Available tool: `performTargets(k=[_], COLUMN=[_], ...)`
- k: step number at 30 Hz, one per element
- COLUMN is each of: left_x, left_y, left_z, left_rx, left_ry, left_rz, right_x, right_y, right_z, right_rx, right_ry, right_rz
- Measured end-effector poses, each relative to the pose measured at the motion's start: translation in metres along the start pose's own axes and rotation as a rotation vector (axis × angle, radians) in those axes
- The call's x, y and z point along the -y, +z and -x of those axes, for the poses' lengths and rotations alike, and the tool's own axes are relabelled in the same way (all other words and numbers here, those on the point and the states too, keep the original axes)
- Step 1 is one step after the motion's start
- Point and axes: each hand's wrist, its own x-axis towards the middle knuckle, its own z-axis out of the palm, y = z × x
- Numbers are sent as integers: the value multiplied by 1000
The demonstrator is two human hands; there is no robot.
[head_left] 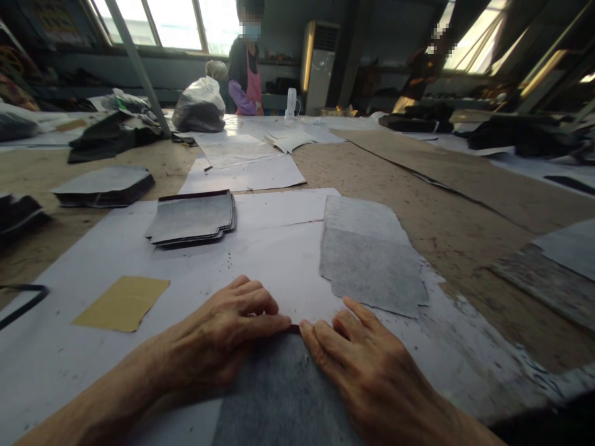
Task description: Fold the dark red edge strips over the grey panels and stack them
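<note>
I hold my left hand (227, 331) and right hand (367, 362) backs up, fingers (263, 299) bent, nearest tips (306, 327) close but apart; my left forearm (109, 391) and right forearm (458, 426), both bare, slant inward.

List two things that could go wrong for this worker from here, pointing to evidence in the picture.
1. The left hand and right hand meet at the dark edge of the grey piece; uneven pressure might leave it crooked.
2. The right hand also lies close to the flat grey sheet and could nudge it askew.
</note>
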Motion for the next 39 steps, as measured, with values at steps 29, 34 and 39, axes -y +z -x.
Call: performTargets(k=[29, 34, 39], left_x=[12, 19, 19], left_y=[-4, -8, -8], left_z=[5, 15, 24], left_rx=[-2, -63, -88], left_ry=[90, 34, 22], left_rz=[-6, 127, 71], right_x=[12, 11, 9], right_y=[12, 19, 20], right_z=[-31, -27, -26], right_rx=[-37, -111, -143], right_ry=[-159, -122, -67], right_rz=[-47, -148, -207])
